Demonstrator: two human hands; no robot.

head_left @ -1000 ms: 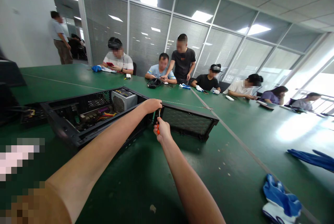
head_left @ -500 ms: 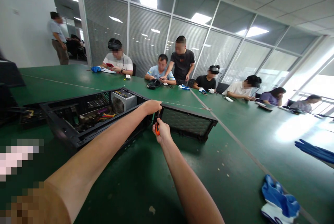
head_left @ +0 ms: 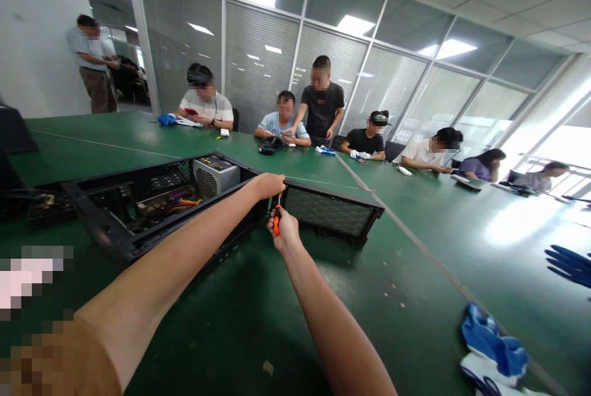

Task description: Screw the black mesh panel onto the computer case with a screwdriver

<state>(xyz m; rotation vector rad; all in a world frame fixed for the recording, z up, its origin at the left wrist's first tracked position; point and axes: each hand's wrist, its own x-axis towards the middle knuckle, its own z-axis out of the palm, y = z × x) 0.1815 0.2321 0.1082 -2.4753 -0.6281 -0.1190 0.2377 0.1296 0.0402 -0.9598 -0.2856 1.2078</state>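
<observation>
An open black computer case (head_left: pixel 138 242) lies on the green table, with a silver power supply (head_left: pixel 215 177) and several coloured cables inside. Against its right end stands a black front panel (head_left: pixel 330 217) with a mesh face. My right hand (head_left: pixel 287 230) is closed round the orange and black handle of a screwdriver (head_left: pixel 276 222), whose thin shaft points up. Just above that tip, my left hand (head_left: pixel 270 186) is closed at the corner where case and panel meet. What its fingers grip there is hidden.
Blue and white work gloves (head_left: pixel 496 347) lie at the near right, and a dark blue glove (head_left: pixel 570 263) shows at the right edge. A seam (head_left: pixel 415 245) crosses the green table (head_left: pixel 221 334). Several people sit along the far side, one person standing among them.
The screwdriver has turned in my right hand, so more of its handle shows. My left hand stays at the corner. The view has shifted slightly.
</observation>
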